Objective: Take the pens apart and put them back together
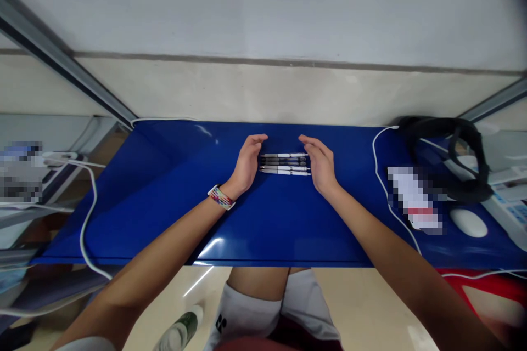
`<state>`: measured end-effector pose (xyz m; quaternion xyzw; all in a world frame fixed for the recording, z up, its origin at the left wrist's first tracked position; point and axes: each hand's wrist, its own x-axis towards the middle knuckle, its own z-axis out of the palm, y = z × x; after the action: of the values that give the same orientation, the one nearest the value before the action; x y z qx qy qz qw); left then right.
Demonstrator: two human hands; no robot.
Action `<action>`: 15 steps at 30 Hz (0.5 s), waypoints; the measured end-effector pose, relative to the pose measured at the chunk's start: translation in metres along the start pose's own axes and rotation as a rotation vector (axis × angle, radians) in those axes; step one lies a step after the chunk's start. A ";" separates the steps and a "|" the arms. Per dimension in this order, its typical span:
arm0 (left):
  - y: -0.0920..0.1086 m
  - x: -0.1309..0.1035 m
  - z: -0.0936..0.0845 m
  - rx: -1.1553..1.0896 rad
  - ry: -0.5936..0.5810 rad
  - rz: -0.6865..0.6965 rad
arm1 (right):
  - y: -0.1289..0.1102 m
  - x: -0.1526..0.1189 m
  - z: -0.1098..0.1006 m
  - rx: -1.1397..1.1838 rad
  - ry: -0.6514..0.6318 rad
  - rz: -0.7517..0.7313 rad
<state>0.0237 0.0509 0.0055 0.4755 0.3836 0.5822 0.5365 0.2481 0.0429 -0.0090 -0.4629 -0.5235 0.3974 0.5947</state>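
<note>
Pens (pixel 284 164) lie in a row mid blue worktop (pixel 164 197). Left hand (pixel 247 167) at pens' L end, right hand (pixel 320 167) at R end, both flat-open, gripping nothing. Imo squeeze ends evenly, palms parallel. Mouse (pixel 468 222) far R of pens.

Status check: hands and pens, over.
Left hand and right hand open, flanking the row of pens on the blue table. Nothing between them.

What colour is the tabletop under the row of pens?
Glossy deep blue tabletop, beneath the white-and-black pens; seen in the head view.
</note>
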 end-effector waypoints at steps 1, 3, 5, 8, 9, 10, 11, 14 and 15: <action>0.001 -0.001 0.002 -0.001 0.003 -0.008 | -0.001 0.000 0.000 -0.014 0.000 0.002; 0.001 -0.003 0.004 0.010 -0.012 -0.013 | -0.001 -0.001 0.001 -0.021 0.002 0.004; 0.002 -0.004 0.004 0.026 -0.037 -0.003 | -0.002 -0.001 0.003 -0.021 0.002 0.006; 0.000 -0.004 0.003 0.020 -0.056 0.012 | -0.004 -0.001 0.004 -0.025 0.007 0.006; -0.001 -0.004 0.002 0.005 -0.057 0.014 | -0.006 -0.001 0.003 -0.036 0.006 0.005; -0.002 -0.003 0.002 -0.008 -0.056 0.017 | -0.008 -0.001 0.002 -0.057 0.002 0.001; -0.004 -0.002 0.001 -0.009 -0.051 0.022 | -0.012 0.000 0.001 -0.093 -0.011 -0.009; -0.010 0.000 -0.004 0.082 0.002 0.047 | -0.024 0.000 -0.008 -0.278 -0.128 -0.100; -0.012 0.001 -0.006 0.127 0.028 0.059 | -0.027 0.000 -0.012 -0.333 -0.188 -0.154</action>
<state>0.0211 0.0540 -0.0076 0.5115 0.4130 0.5789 0.4824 0.2591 0.0340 0.0172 -0.4742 -0.6692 0.3001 0.4871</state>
